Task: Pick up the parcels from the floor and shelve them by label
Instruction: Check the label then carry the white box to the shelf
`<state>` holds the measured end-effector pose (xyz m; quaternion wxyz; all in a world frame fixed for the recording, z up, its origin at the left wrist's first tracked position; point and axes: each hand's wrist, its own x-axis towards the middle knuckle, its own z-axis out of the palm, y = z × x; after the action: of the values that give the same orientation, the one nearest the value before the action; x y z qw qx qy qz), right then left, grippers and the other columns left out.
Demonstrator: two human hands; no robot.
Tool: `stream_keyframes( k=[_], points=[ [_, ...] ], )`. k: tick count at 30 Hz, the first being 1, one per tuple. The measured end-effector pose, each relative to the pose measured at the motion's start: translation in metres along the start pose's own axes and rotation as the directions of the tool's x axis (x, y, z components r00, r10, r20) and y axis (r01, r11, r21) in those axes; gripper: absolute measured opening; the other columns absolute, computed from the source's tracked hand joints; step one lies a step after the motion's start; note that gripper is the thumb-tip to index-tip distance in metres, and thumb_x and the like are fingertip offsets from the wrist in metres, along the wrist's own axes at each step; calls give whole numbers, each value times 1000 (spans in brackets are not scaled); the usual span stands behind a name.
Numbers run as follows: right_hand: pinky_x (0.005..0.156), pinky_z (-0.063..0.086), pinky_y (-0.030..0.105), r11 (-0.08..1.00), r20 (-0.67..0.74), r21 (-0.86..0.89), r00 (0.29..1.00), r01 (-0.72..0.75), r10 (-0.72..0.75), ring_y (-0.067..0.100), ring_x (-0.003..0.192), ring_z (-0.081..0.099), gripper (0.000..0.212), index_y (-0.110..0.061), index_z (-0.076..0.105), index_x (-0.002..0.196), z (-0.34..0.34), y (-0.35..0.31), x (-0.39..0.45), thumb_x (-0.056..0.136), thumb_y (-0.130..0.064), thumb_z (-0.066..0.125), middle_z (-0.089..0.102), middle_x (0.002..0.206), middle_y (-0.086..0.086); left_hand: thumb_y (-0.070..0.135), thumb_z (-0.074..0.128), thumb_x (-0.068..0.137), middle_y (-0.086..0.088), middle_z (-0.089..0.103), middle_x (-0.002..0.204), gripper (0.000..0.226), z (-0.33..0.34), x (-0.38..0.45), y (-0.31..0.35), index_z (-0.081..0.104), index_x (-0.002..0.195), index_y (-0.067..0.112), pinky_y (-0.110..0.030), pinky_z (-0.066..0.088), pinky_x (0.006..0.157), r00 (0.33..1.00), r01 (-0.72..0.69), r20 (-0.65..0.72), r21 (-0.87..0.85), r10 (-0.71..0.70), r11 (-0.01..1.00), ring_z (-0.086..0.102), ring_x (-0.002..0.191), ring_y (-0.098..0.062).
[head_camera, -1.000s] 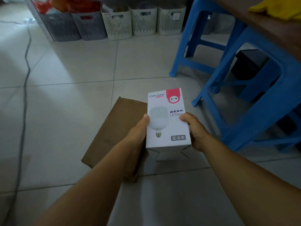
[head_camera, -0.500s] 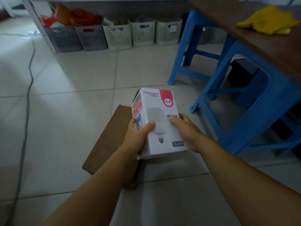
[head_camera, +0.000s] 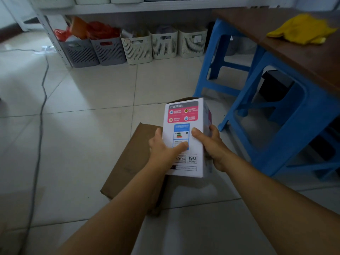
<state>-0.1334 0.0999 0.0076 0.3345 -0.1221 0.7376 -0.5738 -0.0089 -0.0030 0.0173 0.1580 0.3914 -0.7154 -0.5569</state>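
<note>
My left hand (head_camera: pixel 163 150) and right hand (head_camera: pixel 211 144) grip the white box (head_camera: pixel 185 126) between them, thumbs across its printed face, held above the floor. Just under it a brown cardboard parcel (head_camera: pixel 132 159) lies flat on the tiles. Farther off stand blue stools (head_camera: pixel 287 115), then baskets (head_camera: pixel 137 46) under the shelf (head_camera: pixel 139 8).

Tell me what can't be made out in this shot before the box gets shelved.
- White box, head view: small print blurred; left hand covers part.
- Brown parcel: near end behind forearm; no label visible.
- Baskets: tags too small.
- Upper shelf: cut off by the top edge.
</note>
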Motion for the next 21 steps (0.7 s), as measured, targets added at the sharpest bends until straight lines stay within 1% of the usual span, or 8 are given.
stream_keyframes(
  k=[3,5,7,11,14,16,19,21],
  points=[
    [78,57,48,998,-6,61,1000,-6,7,31,100,68,89,-35,18,146,-3,4,-1,76,-50,71,62,126,12,31,66,91,-10,58,136,46,1,2,0,50,133,20,-35,63,76,1000,7,1,-126,-7,992,70,102,-28],
    [68,55,39,996,0,85,1000,-10,10,29,95,69,88,-34,19,146,-5,5,0,77,-48,71,65,121,11,29,59,96,-5,66,126,38,0,3,-1,52,132,20,-20,59,55,1000,24,-4,-211,-26,977,74,88,-20],
    [61,52,34,994,11,106,1000,-9,8,26,92,70,84,-34,19,146,-7,5,1,80,-44,71,67,116,9,29,55,98,2,71,113,35,-1,1,-1,51,131,21,-15,54,49,999,38,-6,-274,-42,961,75,77,-14],
    [63,51,35,993,55,114,998,10,-17,25,91,70,74,-31,24,143,-9,4,0,84,-39,68,70,112,9,31,50,99,1,72,109,32,-6,-1,0,50,130,22,-20,56,51,998,56,17,-310,-53,949,76,75,-16],
    [80,57,51,953,197,297,980,-64,5,35,96,71,50,-17,52,131,-14,0,-3,87,-39,60,73,113,17,36,48,100,-11,76,106,32,-17,-2,5,59,120,12,-32,63,62,997,62,74,-363,-38,930,78,80,-23],
    [67,62,49,844,318,503,948,-185,18,35,82,74,40,-12,72,108,-20,0,-7,81,-41,60,76,100,20,41,49,99,-15,76,105,39,-23,-4,4,56,118,7,-35,63,64,990,93,136,-395,-42,914,78,83,-27],
    [51,60,41,756,370,613,929,-229,-18,32,66,74,40,-10,78,91,-24,10,-5,74,-43,61,77,84,17,55,59,85,-17,77,108,58,-30,-8,0,57,124,11,-50,62,78,929,329,325,-506,-177,798,76,87,-32],
    [53,60,41,751,372,618,928,-234,-17,30,64,74,39,-10,78,90,-24,17,-2,74,-43,62,78,81,15,51,66,72,-15,80,95,59,-34,-11,0,64,115,11,-43,64,66,884,413,441,-585,-153,698,77,74,-29]
  ],
)
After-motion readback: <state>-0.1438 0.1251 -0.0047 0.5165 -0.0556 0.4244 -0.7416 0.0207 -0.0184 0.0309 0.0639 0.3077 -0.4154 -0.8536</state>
